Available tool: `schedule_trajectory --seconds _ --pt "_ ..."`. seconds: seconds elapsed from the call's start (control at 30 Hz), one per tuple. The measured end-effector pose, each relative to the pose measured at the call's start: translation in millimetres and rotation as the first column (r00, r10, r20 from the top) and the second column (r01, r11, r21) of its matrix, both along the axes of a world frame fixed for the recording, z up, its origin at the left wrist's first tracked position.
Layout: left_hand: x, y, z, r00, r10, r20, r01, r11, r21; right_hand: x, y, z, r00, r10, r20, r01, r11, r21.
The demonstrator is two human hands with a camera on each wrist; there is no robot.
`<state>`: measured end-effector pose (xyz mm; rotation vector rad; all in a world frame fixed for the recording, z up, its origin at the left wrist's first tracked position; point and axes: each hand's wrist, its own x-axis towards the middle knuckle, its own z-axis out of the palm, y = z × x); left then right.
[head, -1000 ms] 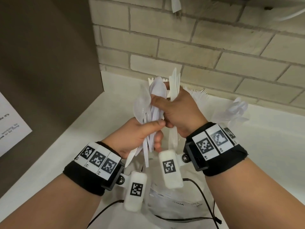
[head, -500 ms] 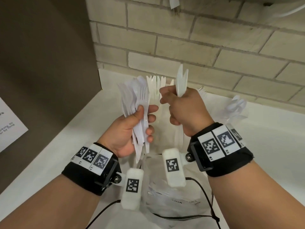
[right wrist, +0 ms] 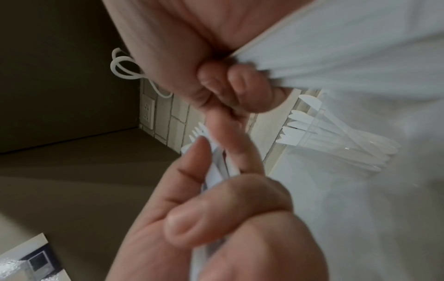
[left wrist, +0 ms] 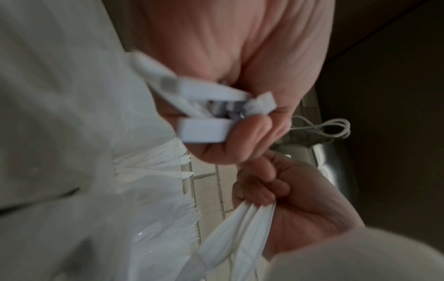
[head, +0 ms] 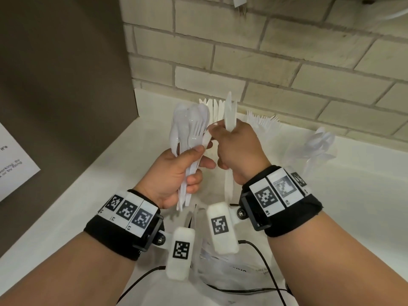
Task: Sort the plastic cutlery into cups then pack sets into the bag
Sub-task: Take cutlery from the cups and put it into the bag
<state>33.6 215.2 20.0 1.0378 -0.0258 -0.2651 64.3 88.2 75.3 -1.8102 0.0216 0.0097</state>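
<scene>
My left hand (head: 194, 166) grips a bundle of white plastic spoons and forks (head: 189, 133) upright above the counter; their handle ends (left wrist: 211, 114) show in the left wrist view. Close beside it, my right hand (head: 223, 140) holds a few white knives (head: 229, 113) upright in its curled fingers, while its thumb and forefinger touch a piece at the bundle's right edge. In the right wrist view the knives (right wrist: 336, 57) run off to the upper right and the left hand (right wrist: 216, 209) sits below. A clear plastic bag (head: 231, 274) lies on the counter under my wrists.
Three clear cups stand along the brick wall: one with knives (head: 215, 107), one with forks (head: 262, 120), one with spoons (head: 320, 142). A dark panel (head: 66, 85) walls the left side, with a printed sheet (head: 13, 168) on it. Black cables (head: 260, 261) trail across the bag.
Half a second ago the hands were apart, the right one lifting a knife clear. Now the right hand has come back left and its fingertips touch the bundle again.
</scene>
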Motion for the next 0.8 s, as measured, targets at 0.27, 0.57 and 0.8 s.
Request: schedule_trajectory --seconds 0.27,0.57,0.8 --pt "3 -1 -1 0.991 0.132 -0.025 -0.128 0.985 0.112 8 -4 10 0.991 -0.102 0.084 0.078 0.965 0.250" --pt "10 9 -9 0.954 0.298 -0.043 -0.276 0.922 0.270 38 -15 17 0.986 -0.111 0.124 0.072 0.957 0.282" --pt "8 14 -14 0.973 0.229 0.018 -0.226 0.941 0.250 100 -6 31 0.889 -0.162 0.429 0.078 0.975 0.208"
